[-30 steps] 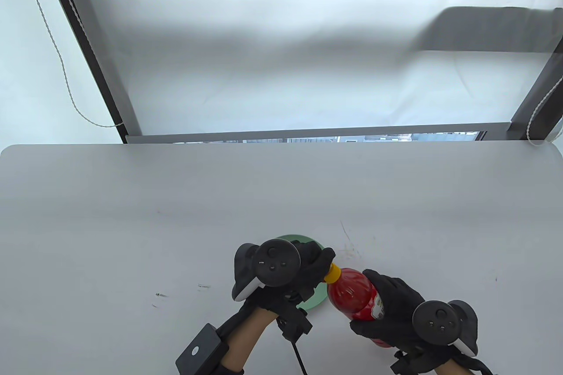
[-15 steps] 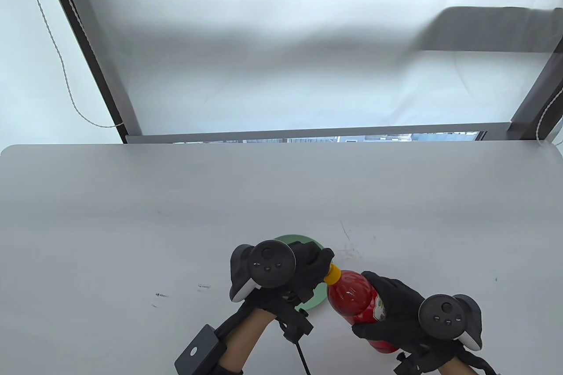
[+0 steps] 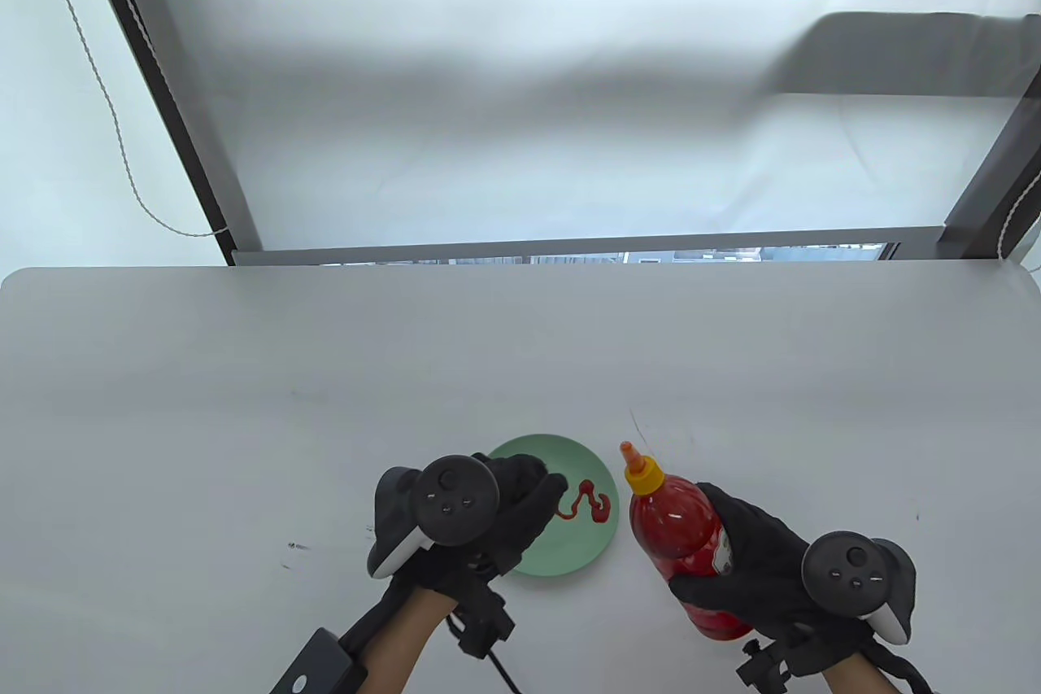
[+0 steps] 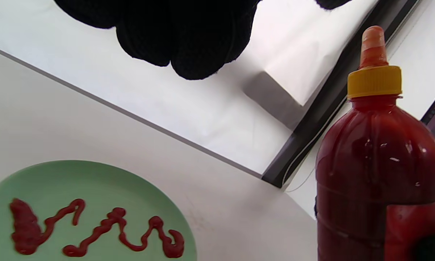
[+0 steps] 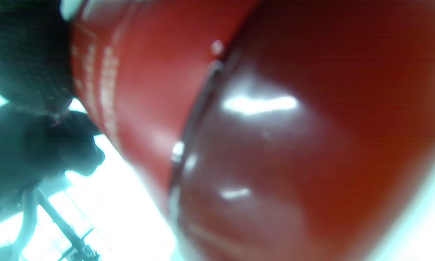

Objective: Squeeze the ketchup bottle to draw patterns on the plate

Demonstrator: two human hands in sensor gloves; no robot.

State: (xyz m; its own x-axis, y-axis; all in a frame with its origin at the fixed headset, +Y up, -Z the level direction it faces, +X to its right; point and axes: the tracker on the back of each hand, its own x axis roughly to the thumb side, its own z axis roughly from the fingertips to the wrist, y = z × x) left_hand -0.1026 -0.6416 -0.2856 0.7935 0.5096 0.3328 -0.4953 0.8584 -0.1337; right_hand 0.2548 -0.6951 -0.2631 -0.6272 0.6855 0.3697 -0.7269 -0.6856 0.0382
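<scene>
The white table point(image 3: 244, 401) spans the table view, its far edge against a window frame point(image 3: 561, 248) with a pale blind point(image 3: 520, 76) above. Near the table's front edge sits the round green plate point(image 3: 533, 454), flat on the surface. The ketchup bottle point(image 3: 679, 535) stands just to the plate's right, apart from its rim, roughly upright with its yellow cap point(image 3: 642, 476) and orange nozzle on top; the left wrist view shows it full of red sauce, nozzle point(image 4: 373, 45) pointing up. The right hand point(image 3: 760, 564) grips the bottle's lower body, fingers wrapped round the labelled part, and in the right wrist view the red bottle wall point(image 5: 275, 127) fills nearly everything, blurred. The left hand point(image 3: 488, 519) hovers over the plate's left half, holding nothing, fingers loosely curled with the tips near the sauce. On the plate's right half lies a squiggly ketchup line point(image 3: 587, 500), seen closer from the left wrist as a blob joined to wavy loops point(image 4: 94, 228).
</scene>
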